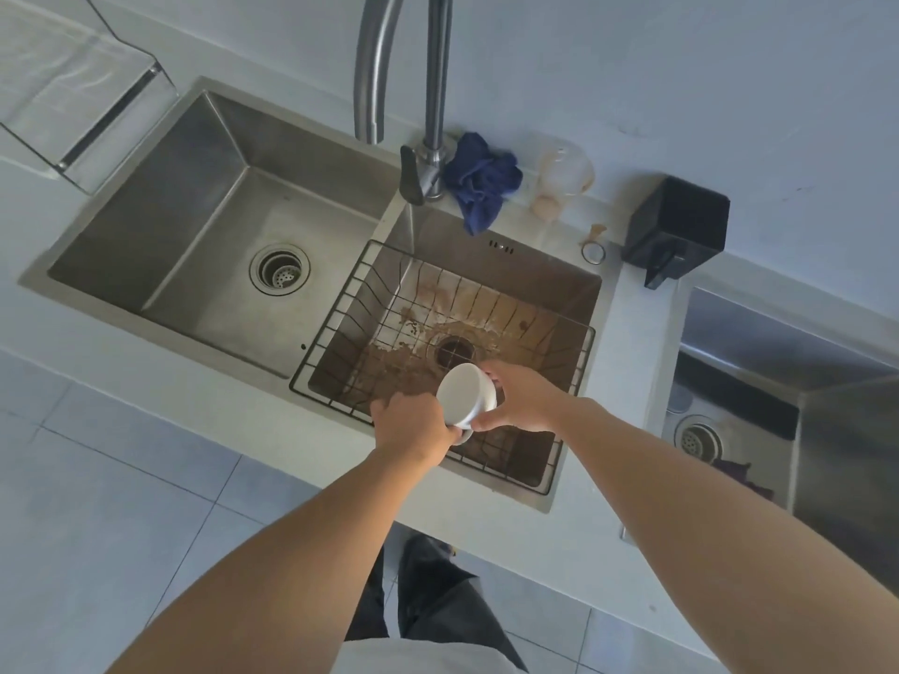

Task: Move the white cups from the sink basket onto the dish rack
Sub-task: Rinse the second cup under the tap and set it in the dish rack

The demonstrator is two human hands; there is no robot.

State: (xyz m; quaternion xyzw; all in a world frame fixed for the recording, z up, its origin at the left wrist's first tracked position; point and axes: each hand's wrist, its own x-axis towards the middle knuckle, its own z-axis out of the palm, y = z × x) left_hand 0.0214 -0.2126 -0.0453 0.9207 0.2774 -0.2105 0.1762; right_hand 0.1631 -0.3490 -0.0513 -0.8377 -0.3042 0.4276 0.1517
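A white cup is held upside down, bottom towards me, above the near edge of the wire sink basket. My right hand grips its right side, thumb below and fingers behind. My left hand holds the cup's lower left edge, near its handle. The basket sits in the right basin, which is stained brown around the drain. No other cup shows in the basket. A clear rack or tray lies on the counter at the far left.
The left basin holds nothing but its drain. A tall tap rises behind the sinks, with a blue cloth, a clear cup and a black box beside it. Another sink lies at the right.
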